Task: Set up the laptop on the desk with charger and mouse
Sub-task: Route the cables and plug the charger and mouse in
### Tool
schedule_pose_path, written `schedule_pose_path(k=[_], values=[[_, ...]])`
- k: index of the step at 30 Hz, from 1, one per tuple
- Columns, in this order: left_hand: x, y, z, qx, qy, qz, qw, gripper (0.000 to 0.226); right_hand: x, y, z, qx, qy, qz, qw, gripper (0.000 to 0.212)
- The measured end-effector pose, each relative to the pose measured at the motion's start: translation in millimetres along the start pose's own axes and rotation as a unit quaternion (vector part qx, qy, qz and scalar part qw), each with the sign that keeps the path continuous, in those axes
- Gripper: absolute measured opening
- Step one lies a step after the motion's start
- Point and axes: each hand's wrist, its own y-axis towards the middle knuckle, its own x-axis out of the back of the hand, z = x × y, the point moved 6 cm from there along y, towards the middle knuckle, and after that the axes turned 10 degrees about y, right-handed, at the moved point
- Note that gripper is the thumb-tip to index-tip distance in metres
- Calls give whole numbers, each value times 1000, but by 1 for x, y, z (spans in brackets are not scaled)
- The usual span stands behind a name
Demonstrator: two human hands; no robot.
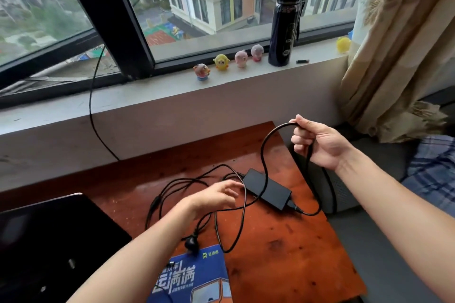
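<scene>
On the desk (283, 241) the charger (267, 188) lies amid tangled cable (242, 204), right hand (317, 141) fisted round a raised loop, left hand (219, 195) spread above the strands, laptop (49, 241) at left; pulling harder could knot it or drag the brick off.

Black charger brick (267, 188) flat on far right of red-brown desk (283, 253), cable (242, 206) looped loosely beside it; dark closed laptop (49, 241) near left.
</scene>
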Motion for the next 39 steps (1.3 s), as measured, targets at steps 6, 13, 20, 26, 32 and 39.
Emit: schedule_pose_path(k=[6, 13, 20, 26, 32, 39], values=[[-65, 12, 41, 73, 386, -31, 919, 36, 4, 1, -2, -18, 42, -7, 999, 16], [42, -29, 85, 145, 359, -192, 902, 23, 86, 5, 42, 117, -102, -285, 946, 20], [92, -75, 111, 124, 180, -295, 930, 37, 68, 29, -15, 102, -758, -255, 591, 40], [101, -105, 113, 124, 148, -414, 890, 33, -26, 44, -151, 184, -831, 49, 523, 45], [81, -122, 117, 135, 40, -424, 894, 28, -4, 61, -274, -132, -757, 61, 637, 51], [82, -139, 140, 140, -100, -453, 875, 23, 3, 44, -234, -16, -584, 45, 810, 19]])
